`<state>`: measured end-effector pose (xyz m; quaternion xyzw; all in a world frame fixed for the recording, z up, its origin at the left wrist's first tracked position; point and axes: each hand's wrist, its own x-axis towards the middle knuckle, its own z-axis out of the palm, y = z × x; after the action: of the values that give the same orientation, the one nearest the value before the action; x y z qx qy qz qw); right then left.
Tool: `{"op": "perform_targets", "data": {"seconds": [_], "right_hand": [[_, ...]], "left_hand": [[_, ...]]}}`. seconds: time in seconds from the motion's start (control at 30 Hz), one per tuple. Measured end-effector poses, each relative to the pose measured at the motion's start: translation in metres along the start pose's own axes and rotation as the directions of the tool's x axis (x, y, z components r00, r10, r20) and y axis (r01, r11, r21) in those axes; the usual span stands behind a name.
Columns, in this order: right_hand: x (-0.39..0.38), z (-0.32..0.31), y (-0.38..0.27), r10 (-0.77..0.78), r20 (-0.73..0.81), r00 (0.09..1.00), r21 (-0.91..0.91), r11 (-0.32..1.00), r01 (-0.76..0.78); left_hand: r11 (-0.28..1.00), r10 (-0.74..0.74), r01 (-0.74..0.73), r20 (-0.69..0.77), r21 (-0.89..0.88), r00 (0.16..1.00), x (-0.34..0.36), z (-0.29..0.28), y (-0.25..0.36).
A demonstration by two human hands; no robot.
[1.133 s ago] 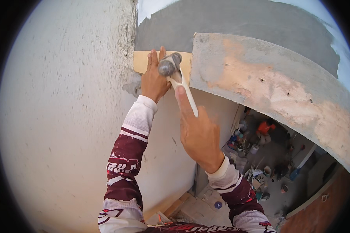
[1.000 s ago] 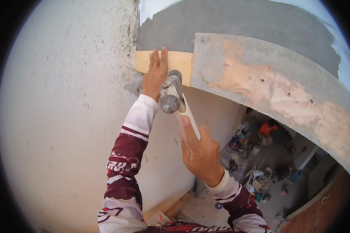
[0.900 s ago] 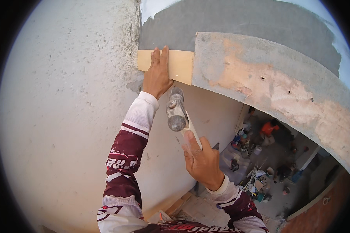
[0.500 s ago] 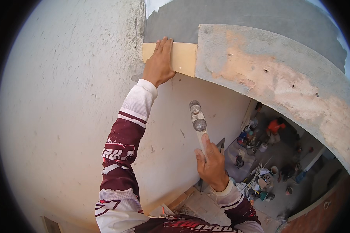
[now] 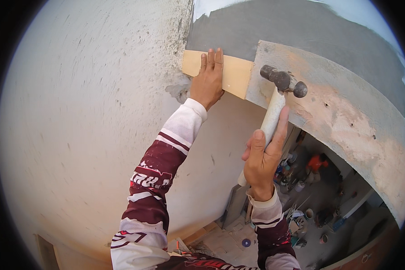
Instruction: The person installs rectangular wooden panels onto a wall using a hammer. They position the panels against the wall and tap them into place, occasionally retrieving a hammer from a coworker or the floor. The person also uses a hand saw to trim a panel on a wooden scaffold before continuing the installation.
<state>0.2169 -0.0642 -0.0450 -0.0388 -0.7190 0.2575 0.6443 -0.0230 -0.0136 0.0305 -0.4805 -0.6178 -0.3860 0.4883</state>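
My left hand (image 5: 207, 81) lies on a pale yellow board (image 5: 236, 76) at the wall corner, fingers stretched flat across it toward the top edge. A mottled grey and pinkish panel (image 5: 346, 135) runs on from the board's right end. My right hand (image 5: 265, 162) grips a hammer (image 5: 283, 81) by its white handle, index finger extended along it. The dark metal head is raised in front of the panel, right of the yellow board, and appears apart from it.
A speckled whitish wall (image 5: 85, 112) fills the left side; a grey plastered band (image 5: 292, 27) lies above the boards. Far below, beyond the panel's lower edge, a person in orange (image 5: 317, 162) is among buckets (image 5: 308, 214), sticks and tools on the floor.
The hammer has left the area by my left hand, dropped lower, then risen to the right, its head turned crosswise. My left hand stays on the board; the view has shifted.
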Motion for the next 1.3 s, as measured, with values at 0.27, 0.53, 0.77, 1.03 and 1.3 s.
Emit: {"op": "perform_targets", "data": {"seconds": [0.27,0.53,0.77,1.03,1.3], "right_hand": [[0.017,0.029,0.017,-0.123,-0.023,0.992,-0.136,0.983,0.119],[0.02,0.032,0.012,-0.165,-0.007,0.986,-0.202,0.966,0.16],[0.026,0.032,0.013,-0.165,0.024,0.986,-0.265,0.95,0.165],[0.029,0.025,-0.004,-0.059,0.106,0.993,-0.301,0.95,0.088],[0.02,0.024,0.021,-0.276,0.08,0.958,-0.495,0.823,0.278]], "left_hand": [[0.999,-0.042,0.042,0.008,-0.004,0.999,0.0,0.001,0.001],[0.999,-0.021,0.021,-0.022,-0.025,1.0,0.0,-0.005,-0.001],[0.999,-0.021,0.024,-0.077,0.029,0.997,0.002,0.001,0.0],[0.998,-0.035,0.039,-0.087,0.045,0.996,0.001,0.003,0.0],[0.997,-0.04,0.046,-0.086,0.066,0.995,-0.003,0.008,0.004]]}}
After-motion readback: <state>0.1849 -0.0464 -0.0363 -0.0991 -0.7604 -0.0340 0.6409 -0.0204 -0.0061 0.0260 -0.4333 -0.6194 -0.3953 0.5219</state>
